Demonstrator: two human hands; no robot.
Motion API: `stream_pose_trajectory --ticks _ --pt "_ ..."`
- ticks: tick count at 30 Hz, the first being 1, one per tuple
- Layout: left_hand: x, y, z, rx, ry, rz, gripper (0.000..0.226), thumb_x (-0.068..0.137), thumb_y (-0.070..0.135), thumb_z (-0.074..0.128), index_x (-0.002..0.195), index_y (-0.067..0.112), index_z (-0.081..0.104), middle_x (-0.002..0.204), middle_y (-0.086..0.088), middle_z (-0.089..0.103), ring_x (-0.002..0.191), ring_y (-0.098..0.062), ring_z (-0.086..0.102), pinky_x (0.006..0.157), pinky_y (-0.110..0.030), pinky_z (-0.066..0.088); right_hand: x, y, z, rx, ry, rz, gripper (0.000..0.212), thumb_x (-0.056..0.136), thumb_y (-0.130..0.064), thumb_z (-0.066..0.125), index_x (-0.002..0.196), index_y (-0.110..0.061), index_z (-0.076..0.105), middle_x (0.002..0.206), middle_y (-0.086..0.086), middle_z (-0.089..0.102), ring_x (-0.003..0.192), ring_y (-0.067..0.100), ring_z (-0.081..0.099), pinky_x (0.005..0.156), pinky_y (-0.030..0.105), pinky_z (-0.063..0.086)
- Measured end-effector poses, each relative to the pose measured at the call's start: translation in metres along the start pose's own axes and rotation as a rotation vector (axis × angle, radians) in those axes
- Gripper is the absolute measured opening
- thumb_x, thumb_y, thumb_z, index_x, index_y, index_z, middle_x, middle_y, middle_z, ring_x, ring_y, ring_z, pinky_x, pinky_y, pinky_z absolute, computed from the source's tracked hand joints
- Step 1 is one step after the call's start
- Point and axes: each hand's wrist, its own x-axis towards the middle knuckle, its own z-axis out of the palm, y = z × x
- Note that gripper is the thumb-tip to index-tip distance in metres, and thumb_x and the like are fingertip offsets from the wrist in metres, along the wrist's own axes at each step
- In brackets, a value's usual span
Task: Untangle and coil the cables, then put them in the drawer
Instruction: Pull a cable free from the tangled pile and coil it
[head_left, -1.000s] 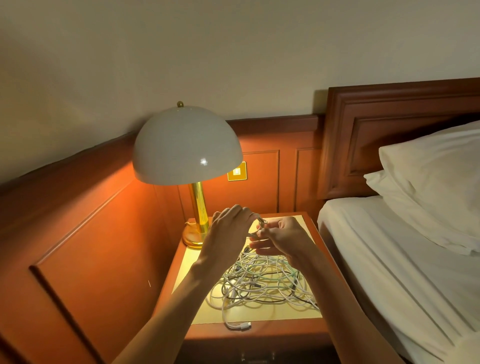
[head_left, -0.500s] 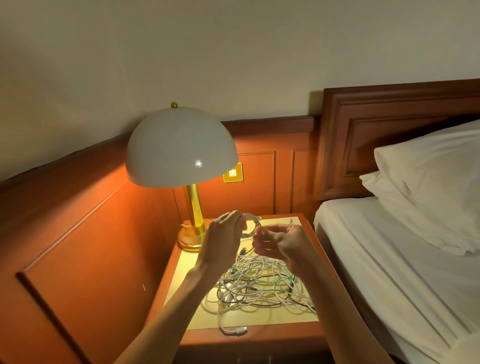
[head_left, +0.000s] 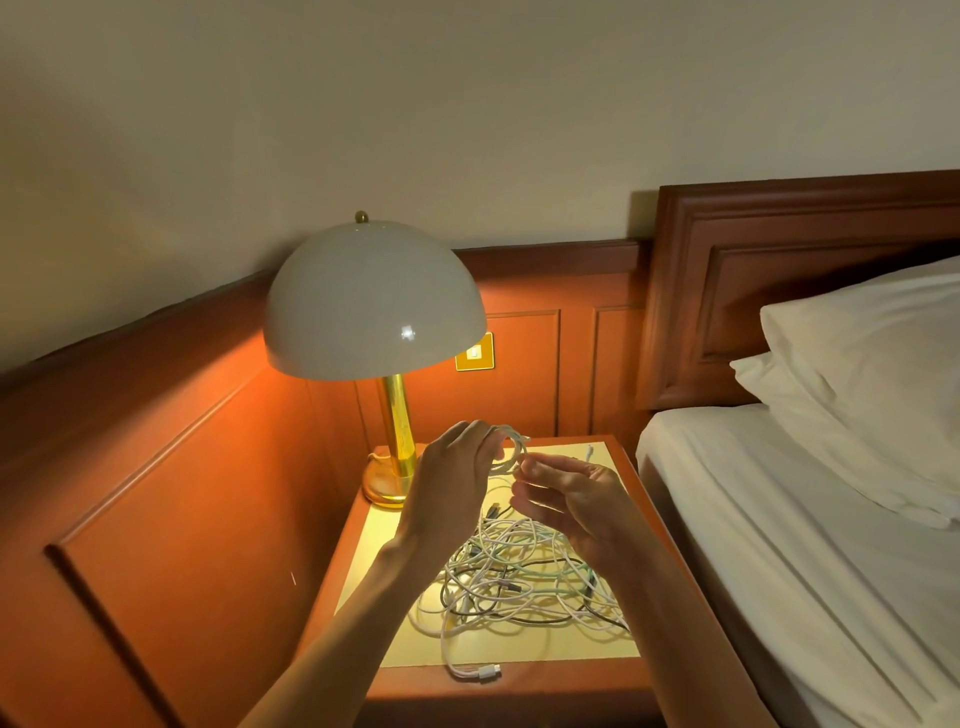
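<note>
A tangle of white, grey and black cables (head_left: 514, 582) lies on the nightstand (head_left: 519, 691). One white plug end (head_left: 485, 672) reaches the front edge. Above the pile, my left hand (head_left: 454, 478) grips a small loop of white cable (head_left: 514, 451) between curled fingers. My right hand (head_left: 569, 499) pinches the same white cable at the loop's lower right, palm turned up. The strand runs down from my hands into the tangle. The drawer is not in view.
A lit lamp with a white dome shade (head_left: 371, 301) and brass base (head_left: 387, 480) stands at the nightstand's back left. A bed with white sheets (head_left: 805, 545) and pillows (head_left: 872, 364) borders the right. Wood panelling (head_left: 156, 493) closes the left and back.
My hands have drawn slightly apart and a small loop of white cable has formed between them. The view has shifted a little to the right.
</note>
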Motion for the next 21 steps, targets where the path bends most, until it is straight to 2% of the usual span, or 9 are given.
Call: stream_pose_trajectory --ticks 4,7,9,11,13,14,17,21 --pt "0.0 0.001 0.001 -0.09 0.015 -0.04 0.029 0.099 0.031 0.044 0.089 0.016 0.067 0.075 0.018 0.055 0.064 0.006 0.055 0.056 -0.003 0.038 -0.003 0.006 0.009 -0.053 0.092 -0.12 0.014 0.085 -0.003 0.074 0.098 0.0 0.072 0.083 0.014 0.076 0.074 0.027 0.076 0.06 0.033 0.06" --pt "0.002 0.0 0.003 -0.091 0.004 -0.055 0.022 0.1 0.026 0.05 0.09 0.017 0.068 0.077 0.017 0.058 0.068 0.005 0.056 0.057 -0.006 0.04 -0.007 0.011 0.016 -0.182 0.183 -0.32 0.02 0.082 -0.005 0.078 0.098 -0.01 0.067 0.077 0.005 0.076 0.067 0.024 0.075 0.053 0.03 0.058" --pt "0.002 -0.002 0.003 -0.089 -0.017 -0.037 0.02 0.1 0.023 0.052 0.091 0.017 0.068 0.076 0.016 0.057 0.068 0.003 0.056 0.057 -0.006 0.037 -0.006 0.014 0.018 -0.314 0.237 -0.448 0.018 0.082 -0.008 0.08 0.094 -0.015 0.068 0.081 0.001 0.076 0.062 0.02 0.074 0.05 0.033 0.059" --pt "0.0 -0.003 0.003 -0.111 -0.029 -0.022 0.018 0.1 0.024 0.053 0.094 0.018 0.069 0.075 0.019 0.055 0.068 0.003 0.057 0.056 -0.005 0.037 -0.005 0.017 0.019 -0.486 0.26 -0.493 0.013 0.083 -0.016 0.079 0.088 -0.024 0.07 0.083 -0.006 0.075 0.06 0.013 0.074 0.055 0.041 0.062" --pt "-0.002 -0.002 0.003 -0.122 -0.025 -0.011 0.019 0.1 0.028 0.052 0.096 0.02 0.069 0.076 0.021 0.055 0.069 0.003 0.058 0.056 -0.005 0.039 -0.007 0.017 0.021 -0.489 0.227 -0.433 0.008 0.085 -0.02 0.077 0.088 -0.026 0.072 0.086 -0.004 0.075 0.065 0.011 0.074 0.057 0.042 0.062" --pt "-0.003 -0.001 0.003 -0.125 -0.021 -0.002 0.019 0.1 0.028 0.052 0.096 0.02 0.069 0.076 0.023 0.054 0.069 0.003 0.059 0.056 -0.005 0.039 -0.009 0.015 0.022 -0.383 0.177 -0.365 0.003 0.087 -0.019 0.076 0.089 -0.02 0.075 0.089 0.002 0.076 0.072 0.013 0.075 0.058 0.04 0.062" --pt "-0.005 -0.001 0.002 -0.131 -0.035 0.032 0.019 0.1 0.026 0.051 0.096 0.019 0.069 0.076 0.024 0.053 0.071 0.003 0.058 0.057 -0.005 0.039 -0.014 0.008 0.02 -0.003 -0.005 -0.12 0.013 0.091 -0.019 0.07 0.092 -0.009 0.078 0.098 0.012 0.076 0.092 0.027 0.074 0.068 0.041 0.062" --pt "-0.004 -0.001 0.0 -0.091 -0.051 0.093 0.021 0.1 0.026 0.05 0.101 0.017 0.069 0.083 0.018 0.058 0.07 0.013 0.055 0.06 -0.002 0.041 -0.015 0.004 0.019 0.201 -0.024 0.07 0.006 0.082 -0.012 0.079 0.088 -0.01 0.078 0.107 0.015 0.07 0.107 0.037 0.065 0.08 0.046 0.06"
